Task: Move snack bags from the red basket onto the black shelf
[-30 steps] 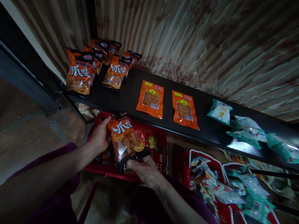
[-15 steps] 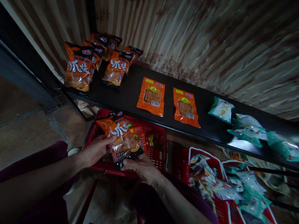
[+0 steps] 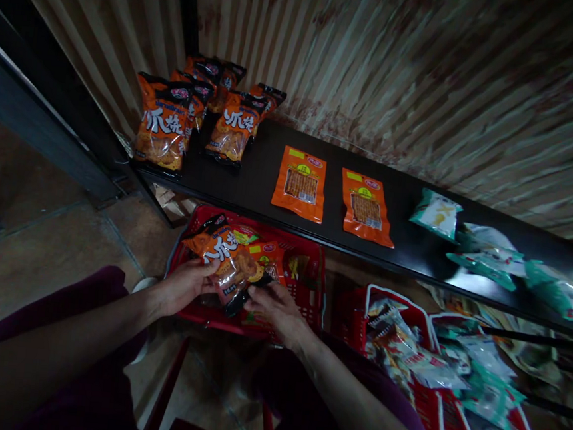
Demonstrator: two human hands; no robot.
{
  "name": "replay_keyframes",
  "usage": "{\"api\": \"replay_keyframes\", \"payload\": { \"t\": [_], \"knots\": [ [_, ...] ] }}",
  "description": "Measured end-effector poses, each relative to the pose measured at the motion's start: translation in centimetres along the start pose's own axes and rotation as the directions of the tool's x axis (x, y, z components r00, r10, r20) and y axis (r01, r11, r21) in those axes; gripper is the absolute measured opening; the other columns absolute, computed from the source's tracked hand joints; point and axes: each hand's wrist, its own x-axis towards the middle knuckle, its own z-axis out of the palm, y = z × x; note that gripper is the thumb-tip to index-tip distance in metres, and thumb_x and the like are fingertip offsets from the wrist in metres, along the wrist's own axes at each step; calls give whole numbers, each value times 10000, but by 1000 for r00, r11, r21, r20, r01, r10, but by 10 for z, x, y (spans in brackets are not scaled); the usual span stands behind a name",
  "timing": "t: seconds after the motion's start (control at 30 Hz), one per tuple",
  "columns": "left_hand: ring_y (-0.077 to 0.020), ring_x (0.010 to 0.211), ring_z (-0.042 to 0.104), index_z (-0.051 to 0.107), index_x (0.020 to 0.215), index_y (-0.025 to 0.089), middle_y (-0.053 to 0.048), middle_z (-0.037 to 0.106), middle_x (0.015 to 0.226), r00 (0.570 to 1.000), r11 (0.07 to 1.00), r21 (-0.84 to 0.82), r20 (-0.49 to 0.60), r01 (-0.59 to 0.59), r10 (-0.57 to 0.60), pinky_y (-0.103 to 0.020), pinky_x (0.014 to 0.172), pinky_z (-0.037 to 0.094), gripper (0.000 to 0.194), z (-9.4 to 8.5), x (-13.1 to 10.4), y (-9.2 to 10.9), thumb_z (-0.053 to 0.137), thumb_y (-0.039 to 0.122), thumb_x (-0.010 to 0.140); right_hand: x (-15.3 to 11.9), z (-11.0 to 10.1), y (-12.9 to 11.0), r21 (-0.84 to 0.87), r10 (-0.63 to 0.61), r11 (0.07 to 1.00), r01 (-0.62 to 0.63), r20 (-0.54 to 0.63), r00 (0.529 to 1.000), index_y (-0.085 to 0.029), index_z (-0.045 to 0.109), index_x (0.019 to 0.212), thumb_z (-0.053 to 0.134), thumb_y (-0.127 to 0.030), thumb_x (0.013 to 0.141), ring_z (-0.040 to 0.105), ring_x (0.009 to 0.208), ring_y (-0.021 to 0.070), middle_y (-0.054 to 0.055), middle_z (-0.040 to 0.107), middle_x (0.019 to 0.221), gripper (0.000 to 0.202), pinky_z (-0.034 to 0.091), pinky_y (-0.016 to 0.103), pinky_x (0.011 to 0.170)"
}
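Over a basket (image 3: 308, 245), both half-curled grips (image 3: 184, 289) (image 3: 280, 313) seemingly hold one bag (image 3: 229, 263).

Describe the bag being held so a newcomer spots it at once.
Below the black shelf, toward its left end, is a red basket. There, the left hand and right hand hold an orange-black snack bag. Unlike its lookalikes on the shelf, this one is held.

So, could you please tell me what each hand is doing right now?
Left hand: closed, holding one side of an orange-and-black snack bag.
Right hand: closed, holding the same bag by its black lower end.
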Motion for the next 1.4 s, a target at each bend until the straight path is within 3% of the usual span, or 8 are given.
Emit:
{"api": "replay_keyframes", "payload": {
  "t": [0.23, 0.47, 0.67, 0.8, 0.9, 1.0, 1.1, 1.4],
  "knots": [
    [-162, 727, 648, 661, 889, 140, -67, 692, 868, 999, 1000, 2, -36, -14, 15, -293, 689, 518, 200, 5, 7, 2, 717, 245, 728, 2, 1, -10, 67, -93, 993, 99, -86, 992, -166, 686, 825, 828, -380, 560, 601, 622, 100, 5, 680, 791, 369, 523, 261, 642],
    [-153, 738, 635, 667, 924, 146, -64, 689, 878, 1000, 1000, -1, -9, 2, -2, -286, 704, 516, 212, 13, 4, 3, 692, 274, 756, 2, -6, -15, 146, -73, 986, 77, -36, 997, -166, 690, 672, 859, -360, 485, 557, 558, 84, -13, 647, 654, 319, 500, 253, 621],
    [-184, 847, 642, 668, 942, 156, -79, 689, 949, 996, 998, 59, 86, 8, -13, -358, 816, 524, 252, 6, -10, -13, 682, 338, 768, 3, -20, -18, -102, -110, 988, 116, 58, 992, -152, 677, 667, 801, -401, 582, 502, 567, 80, -24, 592, 602, 290, 430, 230, 606],
    [-175, 880, 637, 647, 955, 187, -54, 670, 1017, 999, 998, 52, -32, -20, 22, -336, 745, 552, 256, 8, -11, -17, 707, 321, 746, 3, -24, -18, -271, -241, 926, 264, 116, 964, -160, 666, 689, 729, -444, 667, 491, 592, 98, -20, 572, 629, 292, 422, 245, 611],
    [-152, 806, 644, 617, 871, 187, -18, 670, 918, 981, 992, 7, -145, -130, 129, -336, 725, 562, 215, 14, -10, -14, 738, 261, 709, -1, -19, -20, -442, -432, 766, 468, 186, 883, -174, 691, 754, 623, -402, 787, 519, 651, 126, 8, 584, 700, 240, 440, 260, 629],
    [-178, 826, 662, 577, 845, 182, -21, 682, 887, 968, 981, -40, -178, -189, 179, -364, 752, 560, 232, 21, -12, -12, 742, 192, 681, -3, -12, -20, -609, -615, 458, 647, 308, 726, -199, 704, 962, 544, -276, 850, 553, 721, 147, 37, 602, 769, 211, 462, 274, 665],
    [-211, 877, 666, 574, 877, 181, -47, 693, 959, 961, 975, -45, -185, -217, 205, -391, 761, 555, 272, 26, -14, -12, 722, 137, 654, -3, -6, -18, -666, -678, 198, 719, 437, 591, -223, 650, 1121, 499, -178, 855, 568, 724, 144, 35, 600, 779, 310, 478, 265, 656],
    [-199, 896, 623, 620, 853, 164, -49, 676, 903, 972, 971, -134, -158, -196, 174, -391, 809, 529, 142, 32, -19, 1, 575, 179, 719, 3, -3, -8, -739, -676, -23, 673, 507, 534, -215, 604, 1188, 509, -119, 828, 570, 748, 157, 45, 594, 811, 385, 513, 268, 658]
  ]
}}
